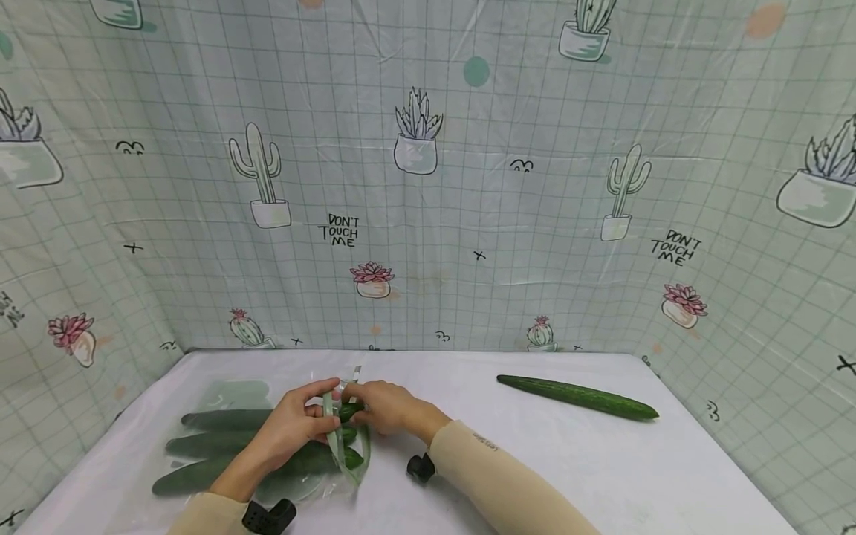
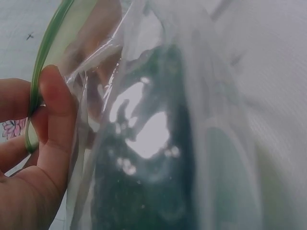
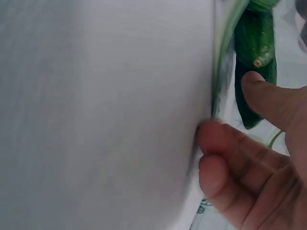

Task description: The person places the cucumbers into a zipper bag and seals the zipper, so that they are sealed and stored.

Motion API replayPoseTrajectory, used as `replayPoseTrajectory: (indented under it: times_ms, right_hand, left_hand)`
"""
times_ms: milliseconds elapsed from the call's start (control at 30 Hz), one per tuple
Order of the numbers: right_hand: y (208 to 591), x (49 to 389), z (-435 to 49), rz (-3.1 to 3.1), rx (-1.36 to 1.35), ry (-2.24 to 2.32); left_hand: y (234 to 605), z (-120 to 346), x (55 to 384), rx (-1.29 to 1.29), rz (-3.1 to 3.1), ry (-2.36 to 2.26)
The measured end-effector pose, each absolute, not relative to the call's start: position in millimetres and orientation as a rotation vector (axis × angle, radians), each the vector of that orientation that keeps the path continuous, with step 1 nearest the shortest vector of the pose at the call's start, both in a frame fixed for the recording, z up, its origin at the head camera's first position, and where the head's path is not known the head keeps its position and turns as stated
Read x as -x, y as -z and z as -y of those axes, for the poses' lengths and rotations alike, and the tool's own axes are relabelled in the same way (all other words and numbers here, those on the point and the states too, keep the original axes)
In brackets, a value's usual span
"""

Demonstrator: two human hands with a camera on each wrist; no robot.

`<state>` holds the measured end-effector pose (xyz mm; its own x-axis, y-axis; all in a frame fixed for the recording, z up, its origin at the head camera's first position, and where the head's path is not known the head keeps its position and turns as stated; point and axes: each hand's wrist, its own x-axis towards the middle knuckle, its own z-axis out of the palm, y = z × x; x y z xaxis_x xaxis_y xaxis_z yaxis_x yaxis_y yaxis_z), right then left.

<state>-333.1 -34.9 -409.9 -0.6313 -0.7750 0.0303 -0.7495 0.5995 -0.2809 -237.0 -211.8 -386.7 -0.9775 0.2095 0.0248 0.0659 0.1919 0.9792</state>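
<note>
A clear zip bag (image 1: 234,391) with a green zip edge lies at the left, its mouth facing right. Inside are three cucumbers (image 1: 183,479), side by side, their near ends showing at the mouth. My left hand (image 1: 290,425) pinches the green zip strip (image 2: 42,52) between thumb and fingers. Across the opening, my right hand (image 1: 389,407) has its fingers curled at the bag's other edge. Its thumb (image 3: 261,88) rests on the end of one cucumber (image 3: 255,38). Some cucumber length is hidden behind my left hand and forearm.
Another cucumber (image 1: 578,397) lies alone on the white table (image 1: 535,468), toward the back right. A cactus-print curtain (image 1: 428,200) rises behind the table and along both sides. Black wrist cameras (image 1: 269,516) sit on both my wrists.
</note>
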Motion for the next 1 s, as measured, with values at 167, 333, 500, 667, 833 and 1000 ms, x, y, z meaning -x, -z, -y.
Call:
replayPoseTrajectory:
  times_ms: [167, 333, 500, 667, 833, 1000]
  right_hand:
    - [412, 336, 37, -2.754, 1.313, 0.304]
    - [414, 341, 35, -2.736, 1.348, 0.314]
    - [411, 337, 39, -2.749, 1.317, 0.264]
    - [408, 330, 47, -2.795, 1.226, 0.181]
    - [409, 329, 50, -2.812, 1.196, 0.149]
    - [410, 333, 45, -2.763, 1.239, 0.251]
  left_hand:
    - [388, 212, 238, -0.257, -2.338, -1.913]
    - [388, 211, 239, -0.247, -2.343, -1.917]
    - [388, 212, 239, -0.240, -2.336, -1.919]
    - [388, 212, 239, -0.236, -2.350, -1.916]
    - [388, 213, 239, -0.234, -2.359, -1.916]
    - [389, 214, 239, -0.240, -2.353, -1.917]
